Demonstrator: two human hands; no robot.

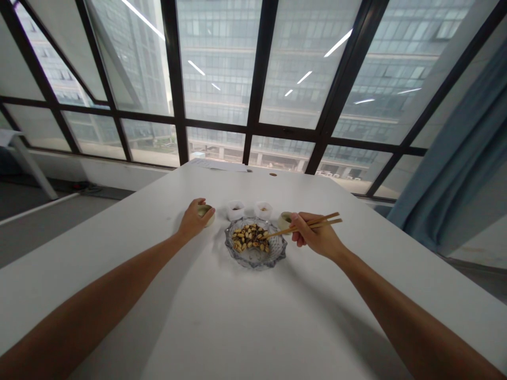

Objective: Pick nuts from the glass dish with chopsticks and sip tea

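Observation:
My right hand [315,232] grips a pair of wooden chopsticks [317,224], their tips down among the nuts and dark seeds [249,237] in a scalloped glass bowl [255,262]. To the left of the bowl, my left hand [194,219] is closed around a small pale green cup [206,212], thumb at its rim. A second pale green cup [284,220] stands just beside my right hand, partly hidden by it. Behind the glass bowl are two small white dishes, the left one [235,212] with dark bits inside and the right one [263,212] with light bits.
All of this stands on a long white table [222,322]. Sheets of paper [217,165] lie at its far end, near a small round brown spot [273,174]. Beyond are tall dark-framed windows, with a blue curtain [455,153] at the right.

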